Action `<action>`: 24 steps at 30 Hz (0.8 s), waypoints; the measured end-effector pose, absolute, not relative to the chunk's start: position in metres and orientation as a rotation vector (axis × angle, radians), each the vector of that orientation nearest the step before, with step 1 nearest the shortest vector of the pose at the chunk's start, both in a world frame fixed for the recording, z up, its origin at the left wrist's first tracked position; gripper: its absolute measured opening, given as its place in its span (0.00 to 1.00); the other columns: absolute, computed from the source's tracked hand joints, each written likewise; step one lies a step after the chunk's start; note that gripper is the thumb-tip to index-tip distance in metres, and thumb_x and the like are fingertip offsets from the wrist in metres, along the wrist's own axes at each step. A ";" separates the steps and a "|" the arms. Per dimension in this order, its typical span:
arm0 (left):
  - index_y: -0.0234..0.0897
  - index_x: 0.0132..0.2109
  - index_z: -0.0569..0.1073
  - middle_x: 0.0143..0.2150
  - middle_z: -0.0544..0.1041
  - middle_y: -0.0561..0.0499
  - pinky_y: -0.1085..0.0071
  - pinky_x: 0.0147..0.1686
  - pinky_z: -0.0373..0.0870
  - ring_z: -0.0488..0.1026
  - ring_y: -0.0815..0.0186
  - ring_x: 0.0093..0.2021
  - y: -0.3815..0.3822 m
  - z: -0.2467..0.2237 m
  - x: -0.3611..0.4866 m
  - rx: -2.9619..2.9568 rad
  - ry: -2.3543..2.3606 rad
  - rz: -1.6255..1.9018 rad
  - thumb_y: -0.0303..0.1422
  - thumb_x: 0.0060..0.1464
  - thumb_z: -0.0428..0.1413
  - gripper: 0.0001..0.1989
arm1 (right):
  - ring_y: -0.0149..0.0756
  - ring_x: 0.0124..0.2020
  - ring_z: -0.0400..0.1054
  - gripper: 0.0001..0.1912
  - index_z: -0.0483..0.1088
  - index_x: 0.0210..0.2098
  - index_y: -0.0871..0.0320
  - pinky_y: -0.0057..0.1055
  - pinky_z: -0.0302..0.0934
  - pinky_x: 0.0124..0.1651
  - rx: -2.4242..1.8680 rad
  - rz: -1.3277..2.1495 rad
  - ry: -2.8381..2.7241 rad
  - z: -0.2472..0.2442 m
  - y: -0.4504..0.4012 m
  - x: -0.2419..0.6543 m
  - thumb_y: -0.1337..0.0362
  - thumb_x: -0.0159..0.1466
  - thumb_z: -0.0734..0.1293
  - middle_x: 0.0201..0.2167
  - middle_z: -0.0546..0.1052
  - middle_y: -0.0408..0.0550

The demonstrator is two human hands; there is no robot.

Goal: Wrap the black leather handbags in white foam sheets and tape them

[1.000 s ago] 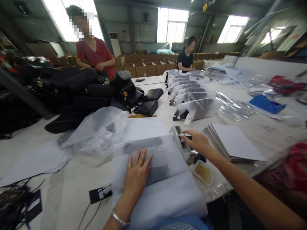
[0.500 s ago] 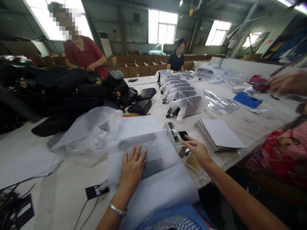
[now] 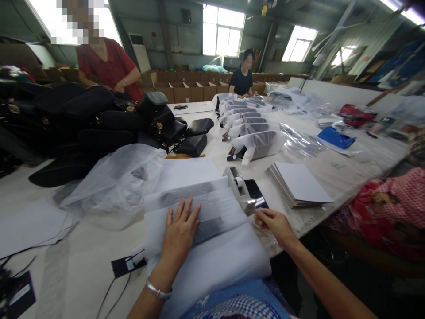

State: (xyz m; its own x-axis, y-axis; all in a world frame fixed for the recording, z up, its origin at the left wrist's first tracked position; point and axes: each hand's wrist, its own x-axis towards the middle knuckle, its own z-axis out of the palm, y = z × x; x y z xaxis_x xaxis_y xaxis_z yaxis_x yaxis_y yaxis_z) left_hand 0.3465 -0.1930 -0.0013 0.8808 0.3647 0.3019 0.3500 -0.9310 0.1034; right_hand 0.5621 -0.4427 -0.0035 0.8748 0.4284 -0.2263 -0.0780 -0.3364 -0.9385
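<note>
My left hand [image 3: 181, 230] lies flat with spread fingers on white tissue paper [image 3: 229, 252] folded over a dark item that shows through. Just right of the paper stands a grey tape dispenser [image 3: 239, 190]. My right hand [image 3: 274, 223] is at its near end, fingers pinched together; what they hold, if anything, is too small to make out. A black phone [image 3: 256, 194] lies behind the dispenser. Beside my left wrist is a black tag [image 3: 128, 264] on a cord.
Black bags [image 3: 109, 119] are piled at the left behind a crumpled translucent bag [image 3: 116, 181]. Wrapped items [image 3: 259, 146] stand in a row ahead. Stacked boards [image 3: 299, 184] and a blue object [image 3: 337, 137] are rightward. Two people stand across the table; another sits at right.
My right hand has drawn back slightly from the dispenser, and its fingers have closed into a pinch. More of the phone shows. My left hand stays on the paper while the view shifts slightly.
</note>
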 end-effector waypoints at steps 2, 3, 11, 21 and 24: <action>0.45 0.65 0.66 0.71 0.59 0.46 0.40 0.63 0.59 0.57 0.48 0.70 -0.193 0.001 0.347 3.001 0.574 0.483 0.31 0.65 0.50 0.23 | 0.35 0.22 0.70 0.21 0.80 0.35 0.59 0.31 0.65 0.29 -2.005 0.428 -0.414 -0.005 -0.446 0.573 0.46 0.57 0.71 0.21 0.77 0.44; 0.45 0.65 0.66 0.71 0.60 0.46 0.40 0.62 0.60 0.58 0.48 0.69 -0.193 0.002 0.348 3.001 0.576 0.475 0.31 0.65 0.50 0.23 | 0.36 0.23 0.70 0.20 0.80 0.35 0.58 0.32 0.65 0.30 -2.104 0.351 -0.499 -0.004 -0.449 0.578 0.47 0.59 0.69 0.20 0.77 0.44; 0.42 0.68 0.62 0.68 0.65 0.47 0.53 0.60 0.69 0.65 0.55 0.65 -0.165 0.019 0.343 2.906 0.513 0.397 0.25 0.65 0.45 0.26 | 0.39 0.41 0.76 0.15 0.79 0.45 0.50 0.31 0.66 0.43 -2.308 -0.032 -1.411 0.046 -0.464 0.591 0.59 0.70 0.61 0.42 0.82 0.48; 0.42 0.67 0.62 0.67 0.66 0.46 0.57 0.63 0.66 0.65 0.59 0.65 -0.101 0.030 0.335 2.584 0.490 0.416 0.27 0.60 0.53 0.29 | 0.32 0.28 0.70 0.15 0.79 0.34 0.54 0.27 0.58 0.34 -1.747 0.377 -2.147 0.114 -0.298 0.555 0.54 0.68 0.64 0.28 0.78 0.45; 0.40 0.68 0.61 0.68 0.66 0.44 0.56 0.63 0.65 0.64 0.59 0.66 -0.095 0.029 0.335 2.492 0.466 0.422 0.26 0.58 0.56 0.32 | 0.30 0.27 0.69 0.13 0.78 0.31 0.54 0.26 0.55 0.32 -1.631 0.443 -2.299 0.108 -0.238 0.547 0.54 0.65 0.67 0.26 0.78 0.42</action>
State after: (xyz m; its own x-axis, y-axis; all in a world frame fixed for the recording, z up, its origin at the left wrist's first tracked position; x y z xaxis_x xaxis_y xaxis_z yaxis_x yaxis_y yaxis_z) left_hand 0.3354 -0.0950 0.0294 0.8898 0.4126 0.1952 0.2349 -0.7806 0.5791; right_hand 0.5472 -0.2375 0.1082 -0.3186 0.9463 0.0549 0.8581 0.3126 -0.4074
